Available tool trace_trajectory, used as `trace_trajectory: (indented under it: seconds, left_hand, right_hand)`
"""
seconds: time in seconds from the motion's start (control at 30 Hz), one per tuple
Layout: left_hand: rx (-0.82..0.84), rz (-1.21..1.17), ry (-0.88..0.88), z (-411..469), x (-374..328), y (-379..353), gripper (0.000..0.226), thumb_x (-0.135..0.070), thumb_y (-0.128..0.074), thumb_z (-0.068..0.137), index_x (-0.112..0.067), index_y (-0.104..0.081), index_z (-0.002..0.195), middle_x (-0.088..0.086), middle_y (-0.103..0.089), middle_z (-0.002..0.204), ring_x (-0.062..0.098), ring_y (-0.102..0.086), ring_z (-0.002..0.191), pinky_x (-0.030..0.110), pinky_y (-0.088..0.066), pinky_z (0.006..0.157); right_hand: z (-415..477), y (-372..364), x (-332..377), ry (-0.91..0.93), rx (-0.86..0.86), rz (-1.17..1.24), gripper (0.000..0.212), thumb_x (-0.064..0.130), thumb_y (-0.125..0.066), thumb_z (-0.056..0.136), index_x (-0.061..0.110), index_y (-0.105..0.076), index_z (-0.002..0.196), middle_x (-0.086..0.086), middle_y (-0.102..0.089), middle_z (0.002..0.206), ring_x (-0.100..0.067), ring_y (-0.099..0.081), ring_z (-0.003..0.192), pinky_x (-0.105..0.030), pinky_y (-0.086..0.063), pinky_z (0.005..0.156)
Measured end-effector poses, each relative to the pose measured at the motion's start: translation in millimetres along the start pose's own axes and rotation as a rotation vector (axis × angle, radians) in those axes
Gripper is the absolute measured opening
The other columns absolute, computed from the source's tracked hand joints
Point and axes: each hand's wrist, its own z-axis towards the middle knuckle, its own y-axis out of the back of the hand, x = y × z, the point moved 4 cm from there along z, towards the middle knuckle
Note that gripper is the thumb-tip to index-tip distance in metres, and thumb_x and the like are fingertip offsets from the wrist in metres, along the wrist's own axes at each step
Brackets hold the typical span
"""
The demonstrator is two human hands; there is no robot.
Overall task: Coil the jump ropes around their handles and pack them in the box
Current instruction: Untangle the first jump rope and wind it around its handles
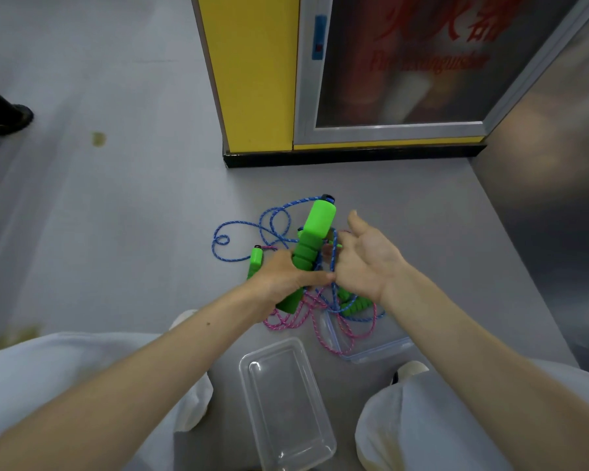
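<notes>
On the grey floor (116, 215), in the corner below the fire-extinguisher cabinet (405, 79), lies the whole job. The clear box (286, 402) sits between my knees at the floor's near edge, holding nothing. Its lid (371, 348) lies just beside it to the right, with cord draped across it.

Beyond them the blue rope (238, 226) and the pink rope (300, 317) are tangled into one heap. One small green handle (255, 261) rests at the heap's left edge, and more green handles (354, 305) lie by the lid's far edge.

My left hand (283, 280) is clenched round the lower half of the raised green handle (313, 246), which tilts up and away. My right hand (368, 256) has its palm spread and thumb up, fingers reaching in among the blue strands. I cannot tell whether the tips pinch the cord.

I judge this to be the start of the first coil. To do it well, I would keep the handle steady and take the cord close to where it leaves the handle. I would then lay the turns snug and side by side. The risk is dragging pink loops along, so I would pull the blue strand clear of the heap first.
</notes>
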Motion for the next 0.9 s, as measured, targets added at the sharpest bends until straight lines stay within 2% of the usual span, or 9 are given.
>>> trace_trajectory:
  seconds: [0.13,0.3,0.4,0.53,0.6,0.67,0.73,0.83,0.9]
  left_hand:
    - [-0.038,-0.100,0.024,1,-1,1,0.015,-0.013,-0.076,0.078,-0.012,-0.062,0.076,-0.001,-0.058,0.057,0.010,-0.050,0.049,0.022,-0.041,0.055]
    - [-0.120,-0.179,0.069,2,5,8,0.019,-0.016,-0.077,0.076,-0.010,-0.063,0.087,0.000,-0.058,0.062,0.014,-0.049,0.054,0.024,-0.040,0.055]
    - [-0.124,-0.279,0.079,2,2,9,0.023,-0.014,-0.072,0.078,-0.002,-0.068,0.097,0.010,-0.066,0.080,0.021,-0.058,0.068,0.031,-0.049,0.067]
    - [-0.177,-0.508,0.081,3,-7,18,0.006,-0.005,-0.058,0.086,-0.001,-0.063,0.085,0.012,-0.069,0.068,0.020,-0.067,0.062,0.029,-0.057,0.064]
    - [-0.168,-0.663,0.070,4,-11,23,0.015,-0.003,-0.056,0.087,-0.005,-0.055,0.072,0.006,-0.057,0.053,0.018,-0.060,0.049,0.029,-0.055,0.058]
    - [-0.147,-0.769,0.064,3,-15,27,0.022,-0.003,-0.055,0.088,-0.008,-0.051,0.068,0.002,-0.049,0.049,0.015,-0.052,0.042,0.028,-0.054,0.054]
    - [-0.123,-0.816,0.045,1,-19,30,0.023,-0.005,-0.055,0.090,-0.011,-0.051,0.068,0.000,-0.047,0.047,0.011,-0.047,0.038,0.026,-0.052,0.050]
    - [-0.085,-0.806,0.013,-3,-27,35,0.019,-0.008,-0.058,0.090,-0.013,-0.051,0.073,-0.003,-0.047,0.048,0.008,-0.044,0.037,0.021,-0.046,0.044]
    - [-0.101,-0.762,-0.004,-5,-29,44,0.017,-0.009,-0.059,0.089,-0.014,-0.052,0.074,-0.004,-0.047,0.049,0.008,-0.043,0.037,0.020,-0.043,0.043]
  right_hand:
    - [-8,-8,4,-0.007,0.139,0.003,0.076,0.058,-0.019,0.097,-0.004,-0.041,0.135,-0.026,-0.052,0.130,-0.037,-0.052,0.117,-0.045,-0.042,0.100]
    - [-9,-13,1,0.108,0.082,-0.110,0.036,0.005,-0.031,0.100,-0.011,-0.047,0.128,-0.023,-0.059,0.117,-0.030,-0.058,0.106,-0.033,-0.054,0.088]
    - [-1,0,7,0.209,-0.150,-0.214,0.032,-0.007,-0.038,0.094,-0.013,-0.054,0.121,-0.024,-0.060,0.116,-0.031,-0.059,0.108,-0.035,-0.054,0.087]
    - [-3,16,17,0.273,-0.468,-0.634,0.033,-0.013,-0.042,0.082,0.002,-0.066,0.098,-0.010,-0.058,0.086,-0.016,-0.049,0.063,-0.025,-0.041,0.058]
    - [-6,13,8,0.199,-0.421,-0.826,0.031,-0.017,-0.041,0.077,0.007,-0.060,0.083,-0.007,-0.055,0.074,-0.016,-0.046,0.064,-0.027,-0.039,0.066]
    - [-7,8,-9,0.071,-0.258,-0.965,0.039,-0.013,-0.047,0.075,0.000,-0.058,0.110,-0.015,-0.062,0.105,-0.026,-0.056,0.102,-0.034,-0.037,0.089]
    - [-4,6,-25,-0.062,-0.043,-0.984,0.066,-0.006,-0.057,0.073,0.012,-0.043,0.135,-0.005,-0.052,0.134,-0.019,-0.039,0.130,-0.029,-0.026,0.098]
    - [-5,4,-29,-0.114,0.066,-1.138,0.056,0.008,-0.064,0.085,0.019,-0.046,0.136,0.002,-0.055,0.127,-0.012,-0.042,0.122,-0.022,-0.026,0.095]
    - [-7,7,-25,-0.081,0.058,-1.257,0.042,0.025,-0.068,0.085,0.017,-0.057,0.125,0.009,-0.065,0.098,-0.010,-0.053,0.105,-0.019,-0.036,0.088]
